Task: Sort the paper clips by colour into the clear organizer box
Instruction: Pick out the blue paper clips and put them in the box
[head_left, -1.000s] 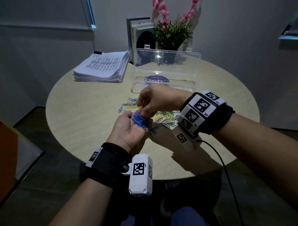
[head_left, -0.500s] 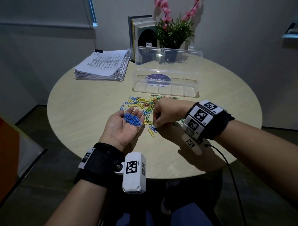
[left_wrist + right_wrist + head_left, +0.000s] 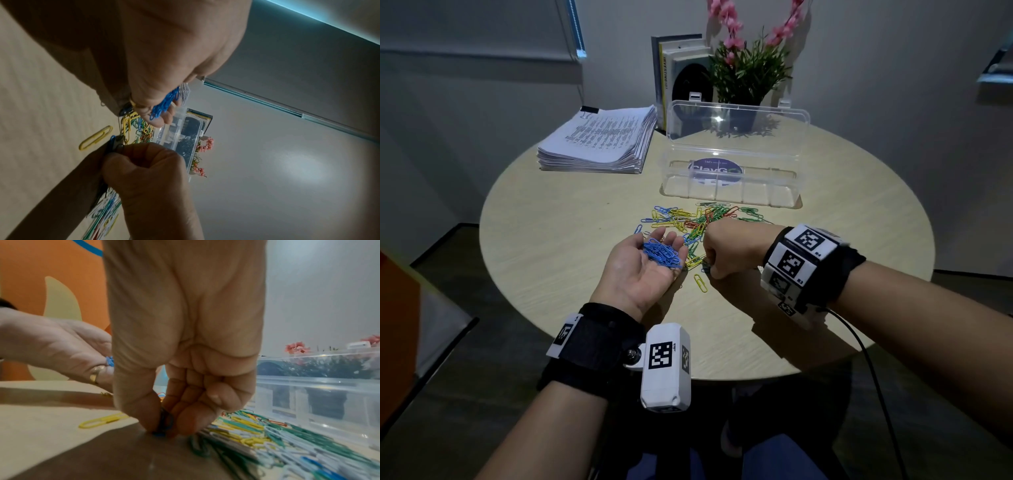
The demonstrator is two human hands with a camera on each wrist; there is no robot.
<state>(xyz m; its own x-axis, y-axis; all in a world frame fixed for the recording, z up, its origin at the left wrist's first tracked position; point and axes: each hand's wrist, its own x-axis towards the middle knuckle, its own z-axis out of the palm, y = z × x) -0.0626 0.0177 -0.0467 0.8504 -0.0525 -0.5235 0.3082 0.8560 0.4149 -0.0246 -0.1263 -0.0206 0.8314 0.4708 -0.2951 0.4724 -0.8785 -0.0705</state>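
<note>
My left hand (image 3: 631, 274) lies palm up just above the table, fingers relaxed, carrying a heap of blue paper clips (image 3: 661, 253). The same blue clips (image 3: 164, 104) show in the left wrist view. To its right, my right hand (image 3: 709, 269) is knuckles up at the table surface, thumb and fingers pinching a blue clip (image 3: 163, 424). The mixed pile of coloured clips (image 3: 702, 219) spreads behind both hands. Beyond it the clear organizer box (image 3: 729, 197) stands with its lid (image 3: 736, 130) up; I see no clips in its compartments.
A lone yellow clip (image 3: 700, 282) lies near my right hand. At the back of the round wooden table (image 3: 544, 240) are a stack of printed papers (image 3: 599, 140), upright books (image 3: 678, 78) and a potted pink-flowered plant (image 3: 750, 68).
My right hand left the left palm, moved right and down to the table, and now pinches a blue clip there. The left hand stays palm up with its blue clips.
</note>
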